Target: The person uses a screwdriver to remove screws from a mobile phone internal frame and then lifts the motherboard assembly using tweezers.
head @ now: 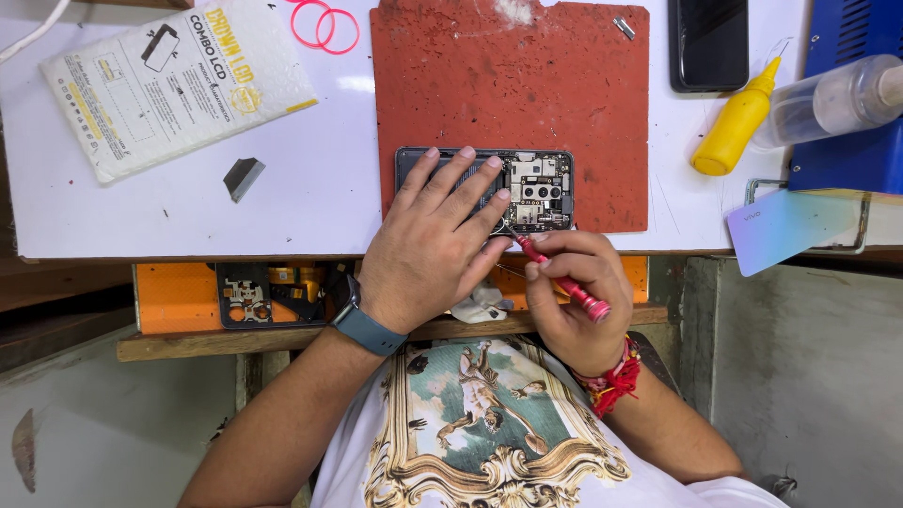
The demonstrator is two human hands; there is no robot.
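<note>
On the white bench (310,179) I see my left hand (437,245) spread flat on the opened phone (541,188) at the red mat's (508,85) near edge, my right hand (574,301) pinching a red screwdriver (562,280), bare surface left.

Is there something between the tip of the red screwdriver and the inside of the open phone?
Nothing visible. The right hand holds the slim red metal screwdriver, its tip at the exposed circuit board of the opened dark phone. The left hand lies flat on the phone beside it, not across the tip.

Opened black smartphone (527,188) on red rubber work mat (583,85), near white tabletop (320,179) front edge; yellow squeeze bottle (738,122) right of mat; white padded envelope (174,80) at back-left corner.
</note>
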